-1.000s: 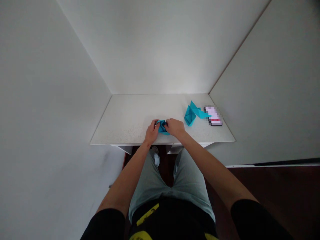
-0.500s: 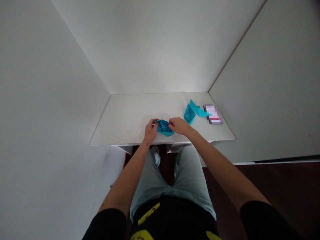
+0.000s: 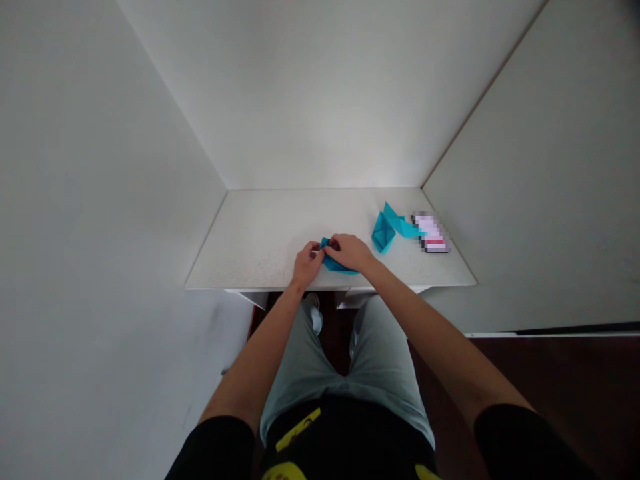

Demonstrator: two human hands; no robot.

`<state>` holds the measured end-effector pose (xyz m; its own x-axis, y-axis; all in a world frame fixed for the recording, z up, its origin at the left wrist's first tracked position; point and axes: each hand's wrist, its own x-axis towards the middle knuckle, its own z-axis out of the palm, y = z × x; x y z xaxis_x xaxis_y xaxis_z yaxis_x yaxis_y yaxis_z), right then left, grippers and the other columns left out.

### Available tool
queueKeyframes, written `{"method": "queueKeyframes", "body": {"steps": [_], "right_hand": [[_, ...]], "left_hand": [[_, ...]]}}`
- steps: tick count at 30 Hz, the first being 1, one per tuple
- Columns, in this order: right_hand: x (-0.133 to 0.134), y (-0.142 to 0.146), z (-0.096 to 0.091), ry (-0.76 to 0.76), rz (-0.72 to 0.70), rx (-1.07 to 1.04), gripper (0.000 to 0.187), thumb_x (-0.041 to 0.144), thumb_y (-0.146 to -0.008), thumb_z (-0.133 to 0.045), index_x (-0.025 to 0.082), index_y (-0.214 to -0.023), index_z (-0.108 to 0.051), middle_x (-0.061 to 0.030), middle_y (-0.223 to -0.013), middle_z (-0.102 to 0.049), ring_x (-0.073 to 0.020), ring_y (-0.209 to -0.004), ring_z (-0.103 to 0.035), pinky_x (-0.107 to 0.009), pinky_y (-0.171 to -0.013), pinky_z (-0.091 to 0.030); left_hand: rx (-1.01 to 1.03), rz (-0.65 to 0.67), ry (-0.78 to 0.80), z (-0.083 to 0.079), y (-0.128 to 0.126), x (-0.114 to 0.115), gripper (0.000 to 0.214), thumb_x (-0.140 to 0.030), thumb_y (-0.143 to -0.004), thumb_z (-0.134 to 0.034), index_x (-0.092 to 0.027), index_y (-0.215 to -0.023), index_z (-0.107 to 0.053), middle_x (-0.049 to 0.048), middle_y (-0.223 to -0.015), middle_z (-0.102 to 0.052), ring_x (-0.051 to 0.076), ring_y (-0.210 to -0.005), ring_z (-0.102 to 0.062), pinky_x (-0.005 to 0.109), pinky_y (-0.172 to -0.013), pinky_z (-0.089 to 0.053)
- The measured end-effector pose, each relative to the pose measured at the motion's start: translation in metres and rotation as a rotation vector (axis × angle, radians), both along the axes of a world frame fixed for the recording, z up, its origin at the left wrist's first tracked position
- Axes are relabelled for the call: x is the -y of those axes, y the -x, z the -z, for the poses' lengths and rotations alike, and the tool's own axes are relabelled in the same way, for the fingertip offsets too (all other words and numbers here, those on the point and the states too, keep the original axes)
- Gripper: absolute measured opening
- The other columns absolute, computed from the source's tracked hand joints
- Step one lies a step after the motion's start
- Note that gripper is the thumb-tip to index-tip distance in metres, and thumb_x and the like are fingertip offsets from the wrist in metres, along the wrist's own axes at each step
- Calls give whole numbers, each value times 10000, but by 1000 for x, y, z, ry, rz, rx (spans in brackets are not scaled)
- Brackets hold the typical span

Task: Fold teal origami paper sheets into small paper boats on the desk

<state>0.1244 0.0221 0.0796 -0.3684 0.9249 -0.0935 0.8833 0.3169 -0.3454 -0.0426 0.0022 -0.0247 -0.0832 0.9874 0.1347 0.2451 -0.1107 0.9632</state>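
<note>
Speckled white counter (image 3: 250, 247), left hand (image 3: 306, 265) and right hand (image 3: 351, 251) pinching creased blue paper (image 3: 339, 266), pointed folded pieces (image 3: 383, 235) near a rectangular phone (image 3: 436, 241)

place: small work nook, home/office unclear | pale walls (image 3: 325, 100) are enclosing white desk (image 3: 260, 227) at back, left, right edges

The blue, angular folded piece (image 3: 340, 267) in hand looks like thin matt paper with creased facets. The diamond-shaped blue folded form (image 3: 383, 233) and the long, pointed turquoise one (image 3: 404, 228) share that dull paper finish. The off-white rectangular surface (image 3: 260, 230) is matt, finely speckled and rougher-looking toward its near edge. Grey-white upright panels (image 3: 325, 100) appear smooth, without gloss. The pale blue-grey trousers (image 3: 387, 353) are soft matt cloth; the black shirt (image 3: 370, 440), dull fabric with yellow patches.
</note>
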Motion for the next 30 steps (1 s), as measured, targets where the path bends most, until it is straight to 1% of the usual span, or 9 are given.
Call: {"method": "queueKeyframes", "body": {"steps": [4,7,13,16,19,21,23,27,30], "right_hand": [[-5,-1,12,-54,-32,-67,176,302,-1026,-619,201,-1097,-745,-102,-1106,-787,-243,-1004,-700,-316,-797,-454],[-10,-4,22,-70,-92,-179,143,244,-1022,-587,195,-1024,-721,-89,-1033,-768,-220,-959,-676,-305,-815,-443],[-14,-15,32,27,-109,-440,112,242,-983,-563,222,-917,-652,4,-808,-697,-172,-752,-587,-282,-714,-400],[-14,-19,30,49,-113,-521,99,267,-950,-564,234,-873,-618,32,-736,-637,-166,-704,-546,-289,-698,-384],[-14,-19,27,83,-98,-595,110,307,-914,-571,244,-825,-585,51,-689,-586,-161,-680,-517,-292,-679,-384],[-15,-17,26,129,-65,-679,118,328,-884,-572,249,-797,-567,54,-683,-571,-162,-692,-526,-288,-671,-402],[-16,-13,25,203,-32,-805,124,346,-851,-572,252,-774,-549,54,-694,-562,-165,-714,-546,-287,-682,-444],[-17,-9,15,375,10,-1060,180,404,-800,-597,255,-747,-511,63,-690,-508,-154,-696,-545,-305,-714,-526],[-17,-14,3,451,33,-1150,228,435,-788,-625,257,-743,-491,63,-685,-511,-150,-684,-551,-314,-715,-555]], "left_hand": [[51,25,-1,0,0,0,331,-515,-922,-757,-209,-1044,-722,49,-1017,-789,161,-747,-720,279,-707,-544],[49,39,-19,2,0,0,344,-513,-917,-766,-211,-1077,-722,51,-1068,-783,149,-716,-714,281,-696,-547],[24,27,-96,3,1,1,377,-505,-925,-769,-206,-1153,-737,79,-1139,-780,171,-814,-722,312,-802,-563],[21,24,-96,2,2,2,401,-541,-908,-782,-203,-1122,-749,81,-1109,-784,186,-833,-715,328,-829,-560],[66,54,-88,1,3,3,448,-562,-886,-801,-200,-1146,-747,78,-1098,-787,215,-936,-729,350,-911,-560],[153,105,-82,-2,3,3,504,-573,-866,-819,-196,-1190,-736,78,-1114,-789,233,-1027,-731,367,-980,-554],[279,159,-58,-6,3,1,591,-598,-829,-848,-188,-1234,-718,88,-1150,-789,248,-1078,-729,384,-1005,-558],[480,283,69,-21,-1,-4,768,-632,-738,-912,-166,-1309,-697,125,-1166,-802,299,-1073,-756,435,-952,-597],[505,350,165,-36,-6,-6,775,-623,-699,-941,-149,-1277,-737,142,-1141,-817,330,-1036,-773,460,-901,-620]]}}
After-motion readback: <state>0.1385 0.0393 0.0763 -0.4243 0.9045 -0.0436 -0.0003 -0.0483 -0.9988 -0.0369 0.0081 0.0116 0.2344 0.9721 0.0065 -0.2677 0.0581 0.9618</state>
